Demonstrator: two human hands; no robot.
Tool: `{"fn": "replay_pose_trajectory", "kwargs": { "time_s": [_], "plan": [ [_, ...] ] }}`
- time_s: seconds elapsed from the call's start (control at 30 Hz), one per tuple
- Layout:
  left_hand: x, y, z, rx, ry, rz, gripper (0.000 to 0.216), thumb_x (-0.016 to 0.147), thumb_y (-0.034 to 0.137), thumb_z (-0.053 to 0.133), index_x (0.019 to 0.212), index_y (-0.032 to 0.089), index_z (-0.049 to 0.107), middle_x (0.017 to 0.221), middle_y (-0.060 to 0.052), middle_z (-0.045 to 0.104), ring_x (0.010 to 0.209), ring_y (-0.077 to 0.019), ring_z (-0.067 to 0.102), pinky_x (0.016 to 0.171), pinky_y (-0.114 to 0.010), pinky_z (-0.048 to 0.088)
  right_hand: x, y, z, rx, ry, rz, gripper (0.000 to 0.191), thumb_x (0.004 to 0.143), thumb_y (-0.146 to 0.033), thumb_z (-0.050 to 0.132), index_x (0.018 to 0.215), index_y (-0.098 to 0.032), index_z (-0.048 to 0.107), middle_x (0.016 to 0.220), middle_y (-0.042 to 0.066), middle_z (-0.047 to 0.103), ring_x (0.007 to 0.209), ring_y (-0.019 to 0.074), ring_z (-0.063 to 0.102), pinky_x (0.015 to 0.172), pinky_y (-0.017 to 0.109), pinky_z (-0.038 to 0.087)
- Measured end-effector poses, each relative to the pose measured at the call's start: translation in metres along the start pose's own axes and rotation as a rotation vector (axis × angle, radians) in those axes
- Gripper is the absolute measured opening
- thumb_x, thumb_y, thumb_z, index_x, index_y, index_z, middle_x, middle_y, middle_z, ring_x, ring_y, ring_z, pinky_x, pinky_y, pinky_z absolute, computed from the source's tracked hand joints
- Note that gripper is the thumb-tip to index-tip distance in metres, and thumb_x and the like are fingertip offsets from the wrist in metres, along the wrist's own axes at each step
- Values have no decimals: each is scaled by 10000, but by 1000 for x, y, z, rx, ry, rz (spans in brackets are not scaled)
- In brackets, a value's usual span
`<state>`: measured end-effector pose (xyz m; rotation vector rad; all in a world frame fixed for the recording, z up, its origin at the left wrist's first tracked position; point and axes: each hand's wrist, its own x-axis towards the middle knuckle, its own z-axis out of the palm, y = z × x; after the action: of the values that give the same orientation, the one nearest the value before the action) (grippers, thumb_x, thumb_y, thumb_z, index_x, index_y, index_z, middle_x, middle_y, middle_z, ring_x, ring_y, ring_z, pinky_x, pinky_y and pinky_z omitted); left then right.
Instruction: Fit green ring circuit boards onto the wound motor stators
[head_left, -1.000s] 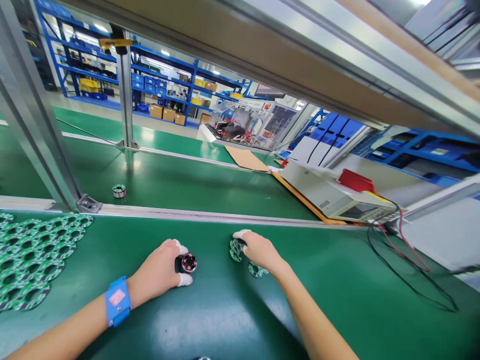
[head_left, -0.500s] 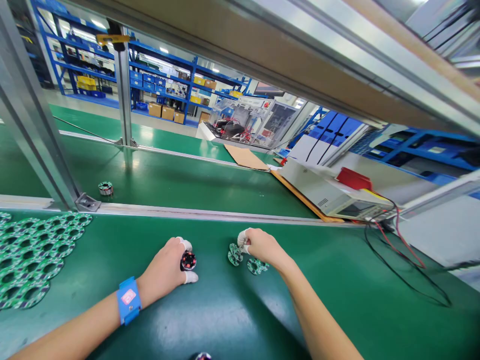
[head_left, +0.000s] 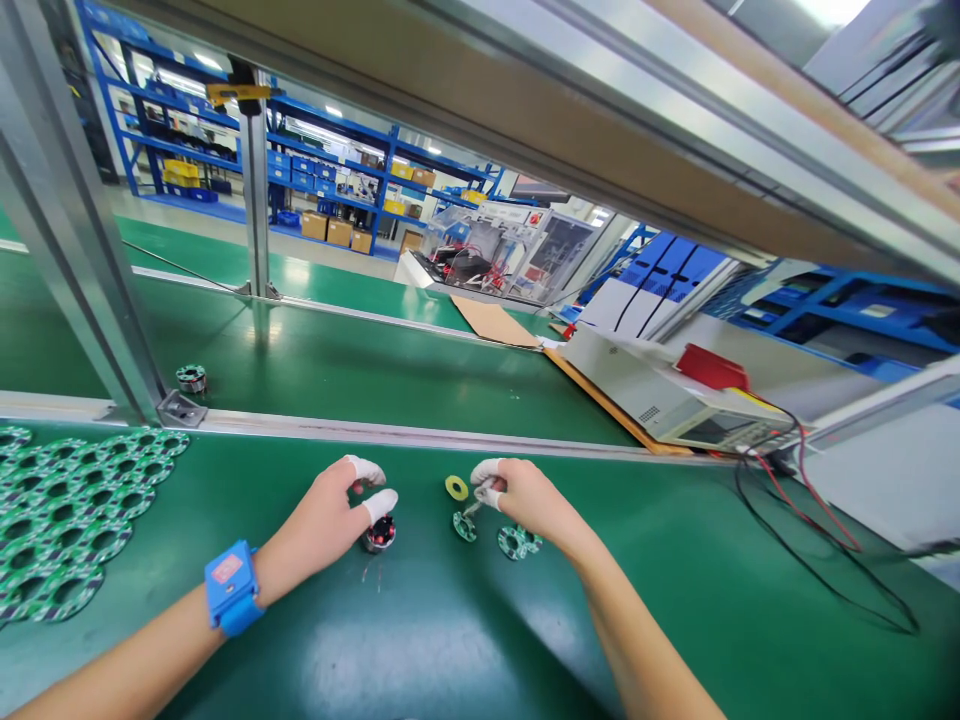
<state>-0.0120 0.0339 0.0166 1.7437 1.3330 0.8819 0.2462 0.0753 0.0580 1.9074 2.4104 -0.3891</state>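
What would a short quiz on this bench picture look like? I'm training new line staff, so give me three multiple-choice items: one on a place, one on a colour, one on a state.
1. Where does the sheet of green ring boards lie?
A. far left of the mat
B. on the white machine
C. under the right hand

2. What colour is the wrist strap on the left arm?
A. red
B. blue
C. yellow

3. How does the left hand meet the small round motor part?
A. flat beside it, not touching
B. fingertips pinching its top as it stands on the mat
C. lifting it high above the mat

Answers: 1 A, it fills the mat's left edge. 2 B, a blue band with a pink patch. 3 B, thumb and finger close on it at mat level.
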Motion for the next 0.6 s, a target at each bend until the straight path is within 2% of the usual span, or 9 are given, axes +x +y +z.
{"fn": "replay_pose_trajectory", "kwargs": {
  "time_s": [0.17,0.27,0.33,0.43,0.53,0.6],
  "plan": [
    [-2,7,3,0,3,46,207,777,351,497,841,188,607,851,-23,606,790,-173,541,740,-291,433,-1,-11,1,-11,15,34,244,733,-144,534,907,-244,673,767,-15,675,729,156,602,584,220,364],
    [-2,7,3,-4,7,40,197,775,341,498,832,190,610,845,-21,611,785,-172,546,728,-283,435,1,-14,9,-49,12,98,192,757,-295,596,931,-241,657,777,10,678,745,196,613,569,242,351],
    [-1,5,3,-3,-2,41,192,776,333,500,828,187,612,833,-19,612,771,-168,548,721,-278,437,3,-17,18,-71,15,132,258,752,-372,619,954,-214,639,783,45,675,753,233,620,576,264,358],
    [0,3,3,-1,-11,58,174,786,315,502,824,185,612,828,-14,613,764,-162,553,716,-273,443,6,-21,27,-81,41,162,268,730,-323,643,952,-176,613,817,92,667,780,275,621,607,296,375],
    [-2,3,4,49,29,115,153,809,284,495,836,186,609,855,-23,613,800,-167,556,750,-284,450,5,-23,25,-36,52,137,232,736,-257,614,955,-183,592,798,64,663,766,244,617,613,288,387],
    [-6,4,7,156,67,234,174,813,255,511,943,189,605,954,-47,609,885,-190,544,807,-318,442,1,-25,18,92,5,62,226,757,-290,590,961,-195,574,742,18,651,703,188,606,591,256,400]
  ]
}}
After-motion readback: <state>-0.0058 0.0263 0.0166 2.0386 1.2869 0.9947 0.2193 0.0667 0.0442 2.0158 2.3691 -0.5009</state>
